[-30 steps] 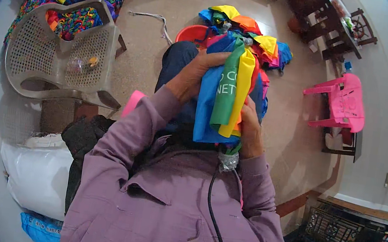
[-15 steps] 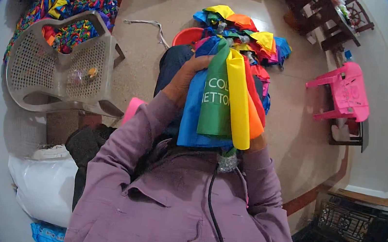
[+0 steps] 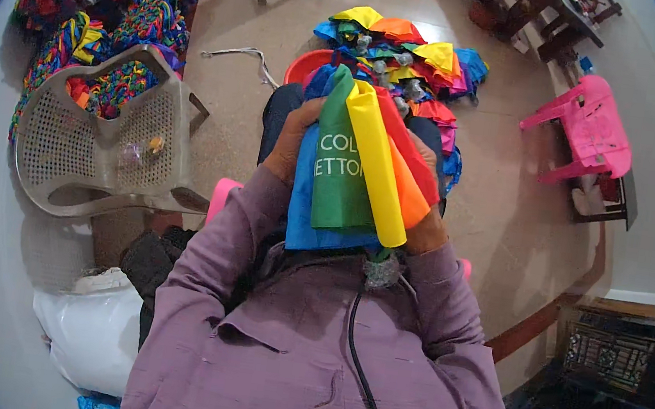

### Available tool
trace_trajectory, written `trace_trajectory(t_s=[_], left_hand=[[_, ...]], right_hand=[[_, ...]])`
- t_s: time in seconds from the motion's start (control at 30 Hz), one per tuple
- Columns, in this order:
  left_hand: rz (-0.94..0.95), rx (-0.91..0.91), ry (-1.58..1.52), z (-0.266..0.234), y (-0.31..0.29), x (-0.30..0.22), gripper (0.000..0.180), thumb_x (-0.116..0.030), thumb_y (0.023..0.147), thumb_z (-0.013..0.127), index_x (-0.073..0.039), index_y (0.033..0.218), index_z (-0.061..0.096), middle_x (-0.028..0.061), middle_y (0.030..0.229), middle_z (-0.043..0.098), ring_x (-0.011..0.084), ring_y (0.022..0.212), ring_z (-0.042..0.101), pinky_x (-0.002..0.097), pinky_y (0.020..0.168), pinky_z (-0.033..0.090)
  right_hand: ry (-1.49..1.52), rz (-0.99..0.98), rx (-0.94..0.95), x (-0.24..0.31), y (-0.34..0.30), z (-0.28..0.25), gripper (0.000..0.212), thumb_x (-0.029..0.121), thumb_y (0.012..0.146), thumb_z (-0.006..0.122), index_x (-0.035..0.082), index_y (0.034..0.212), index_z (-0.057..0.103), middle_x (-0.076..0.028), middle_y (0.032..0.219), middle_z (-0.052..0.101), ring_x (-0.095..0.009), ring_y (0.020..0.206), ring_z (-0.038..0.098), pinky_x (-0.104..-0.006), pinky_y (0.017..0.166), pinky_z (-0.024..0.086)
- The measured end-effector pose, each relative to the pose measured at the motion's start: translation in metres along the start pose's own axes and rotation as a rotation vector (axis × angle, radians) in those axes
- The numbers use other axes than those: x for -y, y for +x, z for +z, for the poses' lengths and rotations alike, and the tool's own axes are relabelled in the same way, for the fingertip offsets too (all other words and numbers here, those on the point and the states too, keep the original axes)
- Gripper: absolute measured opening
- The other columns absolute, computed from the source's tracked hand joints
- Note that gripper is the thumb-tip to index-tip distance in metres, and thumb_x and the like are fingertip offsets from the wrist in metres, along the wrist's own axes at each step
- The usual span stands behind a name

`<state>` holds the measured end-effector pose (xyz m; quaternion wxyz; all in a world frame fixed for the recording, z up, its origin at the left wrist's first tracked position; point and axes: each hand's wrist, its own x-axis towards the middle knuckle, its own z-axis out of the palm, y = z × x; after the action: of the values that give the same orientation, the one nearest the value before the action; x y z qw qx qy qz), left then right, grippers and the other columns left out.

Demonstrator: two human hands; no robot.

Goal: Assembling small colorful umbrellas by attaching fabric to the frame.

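Cloth (image 3: pixel 350 162) is gripped at its left by left hand (image 3: pixel 291 138). Right hand (image 3: pixel 428 228), at its right, is half-hidden, grip unclear.

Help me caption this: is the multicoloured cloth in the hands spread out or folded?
Loosely folded: the multicoloured cloth is gathered narrow, its blue, green, yellow, orange and red panels overlapping.

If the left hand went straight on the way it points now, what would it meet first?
Likely the colourful cloth, which the left hand touches at its left edge, though depth there is unclear.
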<state>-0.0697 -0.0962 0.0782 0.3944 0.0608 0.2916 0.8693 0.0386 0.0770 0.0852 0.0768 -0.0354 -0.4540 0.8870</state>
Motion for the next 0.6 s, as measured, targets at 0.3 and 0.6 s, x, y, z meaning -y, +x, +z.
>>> trace_trajectory(t_s=[0.3, 0.6], left_hand=[[-0.052, 0.009, 0.017, 0.017, -0.009, 0.000, 0.040, -0.036, 0.096, 0.063, -0.007, 0.122, 0.065, 0.0074, 0.104, 0.073, 0.0179, 0.086, 0.072, 0.0314, 0.076, 0.061], [-0.052, -0.016, 0.014, 0.018, -0.010, 0.003, 0.041, -0.037, 0.097, 0.062, -0.006, 0.124, 0.064, 0.0084, 0.107, 0.072, 0.0187, 0.088, 0.072, 0.0331, 0.080, 0.061]], right_hand=[[-0.422, -0.129, 0.030, 0.007, -0.028, 0.015, 0.047, 0.016, 0.105, 0.056, 0.001, 0.149, 0.048, -0.012, 0.142, 0.059, -0.018, 0.121, 0.063, -0.0312, 0.099, 0.053], [-0.347, -0.323, 0.236, 0.003, -0.015, 0.004, 0.054, 0.016, 0.105, 0.055, 0.002, 0.154, 0.040, -0.011, 0.152, 0.050, -0.018, 0.134, 0.052, -0.0315, 0.111, 0.043]])
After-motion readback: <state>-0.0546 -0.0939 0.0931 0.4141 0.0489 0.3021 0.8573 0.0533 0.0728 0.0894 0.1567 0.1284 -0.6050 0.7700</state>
